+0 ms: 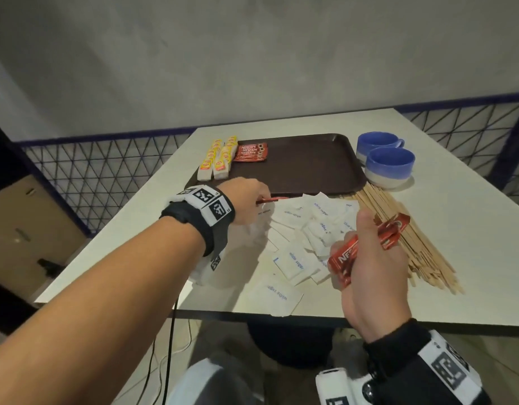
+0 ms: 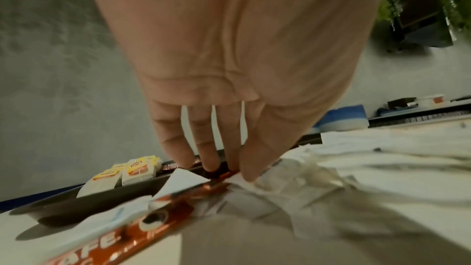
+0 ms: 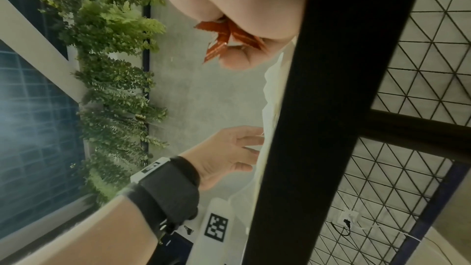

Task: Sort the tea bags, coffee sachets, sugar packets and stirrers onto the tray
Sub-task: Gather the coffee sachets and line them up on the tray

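Your right hand (image 1: 375, 267) grips a bundle of Nescafé sachets (image 1: 366, 247), saving trips to the tray (image 1: 305, 165); your left hand (image 1: 246, 200) pinches another red sachet (image 1: 274, 199) from the sugar packets (image 1: 305, 229) on the desk (image 1: 471, 229).

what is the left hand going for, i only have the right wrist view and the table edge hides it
Observer: The left hand pinches the end of a loose coffee sachet lying among the sugar packets, just in front of the tray.
Operator: anything on the tray yet
Observer: Tea bags and stacked coffee sachets sit at its far left corner.
Operator: and the stirrers
Observer: The stirrers lie on the table, right of the sugar packets.
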A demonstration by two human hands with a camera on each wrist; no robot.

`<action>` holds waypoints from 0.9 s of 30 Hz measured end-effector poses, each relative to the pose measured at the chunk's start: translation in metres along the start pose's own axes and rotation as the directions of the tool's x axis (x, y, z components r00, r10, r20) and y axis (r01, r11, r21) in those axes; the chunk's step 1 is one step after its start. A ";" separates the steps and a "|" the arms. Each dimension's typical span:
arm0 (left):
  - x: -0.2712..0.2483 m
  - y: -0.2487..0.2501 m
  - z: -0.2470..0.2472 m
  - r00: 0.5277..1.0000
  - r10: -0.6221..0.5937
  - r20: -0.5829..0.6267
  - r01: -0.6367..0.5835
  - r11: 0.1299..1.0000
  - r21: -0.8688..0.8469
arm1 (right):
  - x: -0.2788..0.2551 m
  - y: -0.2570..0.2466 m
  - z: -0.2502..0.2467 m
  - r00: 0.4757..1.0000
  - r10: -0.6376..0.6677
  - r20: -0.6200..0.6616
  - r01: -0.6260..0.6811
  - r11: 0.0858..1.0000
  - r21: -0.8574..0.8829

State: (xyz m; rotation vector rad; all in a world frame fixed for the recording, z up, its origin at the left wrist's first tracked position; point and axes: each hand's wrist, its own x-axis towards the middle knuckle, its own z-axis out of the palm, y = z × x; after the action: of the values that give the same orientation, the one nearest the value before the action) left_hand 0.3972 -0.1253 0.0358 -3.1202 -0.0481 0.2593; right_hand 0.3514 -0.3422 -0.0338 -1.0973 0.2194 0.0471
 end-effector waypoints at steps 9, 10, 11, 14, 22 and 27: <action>0.010 -0.013 0.017 0.995 -0.086 0.040 0.082 0.992 0.098 | 0.003 0.006 -0.003 0.994 -0.048 0.099 0.060 0.991 -0.116; 0.010 -0.014 0.017 0.995 -0.091 0.033 0.088 0.993 0.080 | 0.003 0.006 -0.003 0.993 -0.052 0.102 0.064 0.991 -0.117; 0.010 -0.015 0.017 0.995 -0.095 0.022 0.094 0.994 0.054 | 0.002 0.006 -0.003 0.993 -0.054 0.106 0.066 0.991 -0.116; 0.011 -0.014 0.019 0.995 -0.101 -0.008 0.101 0.995 -0.020 | 0.003 0.007 -0.002 0.992 -0.057 0.110 0.070 0.990 -0.120; 0.018 -0.006 0.021 0.996 -0.070 0.048 0.066 0.995 0.079 | 0.005 0.010 -0.001 0.991 -0.068 0.114 0.089 0.979 -0.184; 0.016 -0.005 0.022 0.998 -0.061 0.005 0.060 0.994 0.093 | 0.005 0.010 -0.001 0.991 -0.063 0.115 0.083 0.980 -0.179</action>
State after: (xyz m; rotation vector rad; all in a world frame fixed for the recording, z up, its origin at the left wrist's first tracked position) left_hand 0.4088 -0.1200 0.0117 -3.0192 -0.1264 0.2647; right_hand 0.3543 -0.3389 -0.0437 -1.2816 0.0774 0.0621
